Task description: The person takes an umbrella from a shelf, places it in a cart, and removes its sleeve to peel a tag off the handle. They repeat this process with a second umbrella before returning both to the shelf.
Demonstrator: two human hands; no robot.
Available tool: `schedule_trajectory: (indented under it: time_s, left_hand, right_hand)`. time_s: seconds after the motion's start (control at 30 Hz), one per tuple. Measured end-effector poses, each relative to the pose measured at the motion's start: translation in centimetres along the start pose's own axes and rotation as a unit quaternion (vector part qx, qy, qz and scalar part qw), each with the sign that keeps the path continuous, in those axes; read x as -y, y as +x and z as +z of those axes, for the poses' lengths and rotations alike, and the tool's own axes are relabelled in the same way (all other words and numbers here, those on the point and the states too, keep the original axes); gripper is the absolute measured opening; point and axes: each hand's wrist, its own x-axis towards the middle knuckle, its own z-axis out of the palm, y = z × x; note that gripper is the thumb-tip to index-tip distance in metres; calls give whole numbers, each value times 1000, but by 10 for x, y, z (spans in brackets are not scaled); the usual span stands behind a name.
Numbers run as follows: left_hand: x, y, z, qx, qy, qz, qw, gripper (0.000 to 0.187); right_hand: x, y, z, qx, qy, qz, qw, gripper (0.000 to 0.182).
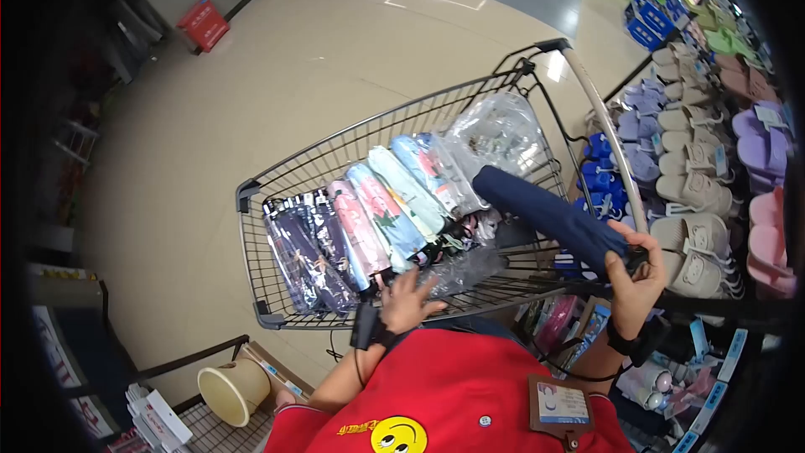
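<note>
My right hand point(635, 273) is wrapped round one end of a folded navy umbrella point(545, 214), which slants over the right part of the shopping cart point(335, 136). My left hand point(407, 300) is over the cart's near rim with its fingers spread, beside the umbrella ends. Inside the cart lie dark patterned umbrellas point(306, 252) at the left, then a pink one point(356, 222), a blue floral one point(387, 214), a pale green one point(408, 189) and another blue one point(423, 169). Clear plastic wrapping point(499, 130) fills the far right corner.
Racks of slippers point(692, 176) stand on the right, near the cart's handle point(608, 122). A red box point(203, 25) is on the floor at the upper left. Blue crates point(650, 21) are at the upper right, and a cream bucket point(235, 392) is at the lower left.
</note>
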Motion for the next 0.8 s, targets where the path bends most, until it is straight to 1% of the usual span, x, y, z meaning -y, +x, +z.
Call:
schedule_trajectory:
  time_s: [0.03,0.07,0.1,0.13,0.17,0.2,0.23,0.27,0.3,0.33,0.37,0.43,0.47,0.5,0.53,0.57,0.6,0.63,0.67,0.7,0.77,0.8]
  left_hand:
    - [-3,3,-5,76,-73,-24,994,67]
    - [-5,3,-13,77,-58,-27,995,70]
    - [-9,4,-25,79,-44,-28,996,73]
    - [-7,7,-35,34,-72,-49,996,76]
    - [-3,8,-42,-8,-99,-68,993,79]
    - [6,11,-41,-90,-95,-71,989,84]
    - [-3,8,-60,-149,-58,-73,984,86]
    - [-3,10,-69,-201,-67,-16,977,86]
    - [-4,14,-76,-251,-76,44,964,87]
    - [-10,19,-83,-273,-117,87,951,88]
    - [-16,25,-88,-286,-145,116,940,84]
    - [-13,39,-76,-315,-249,107,910,76]
    - [-1,53,-63,-353,-304,79,881,66]
    - [-5,56,-67,-368,-327,47,869,59]
    - [-5,59,-70,-373,-369,54,850,57]
    - [-5,62,-71,-377,-410,61,828,55]
    - [-11,57,-75,-377,-436,40,816,53]
    - [-11,56,-78,-372,-445,44,814,51]
    - [-9,56,-77,-366,-446,50,816,50]
    - [-7,56,-75,-360,-446,55,818,50]
    - [-5,56,-74,-353,-436,54,826,49]
    - [-4,58,-72,-355,-430,60,828,49]
  right_hand:
    - [-2,1,13,24,37,14,999,33]
    - [-5,3,27,65,58,20,996,33]
    - [-7,4,44,82,51,21,995,32]
    - [-10,7,54,125,-39,-3,991,30]
    - [-11,10,74,144,-59,-41,987,30]
    - [-14,12,91,174,-89,-70,978,32]
    - [-17,13,105,221,-134,-72,963,34]
    - [-16,14,121,256,-142,-49,955,37]
    - [-34,13,139,263,-106,-92,955,41]
    - [-42,12,154,280,-119,-125,944,47]
    - [-49,9,164,300,-125,-135,936,53]
    - [-51,14,171,360,3,-99,928,55]
    - [-50,18,171,361,70,-48,929,54]
    - [-51,23,170,360,138,2,923,54]
    - [-66,36,168,320,169,41,931,44]
    - [-97,55,170,234,103,-13,967,30]
    - [-127,77,168,145,-4,-66,987,20]
    - [-144,92,163,118,-94,-60,987,20]
    - [-166,105,162,94,-177,-91,976,19]
    - [-178,113,162,91,-176,-95,976,19]
    - [-190,123,168,123,-215,-65,967,16]
    - [-191,127,173,115,-248,-107,956,13]
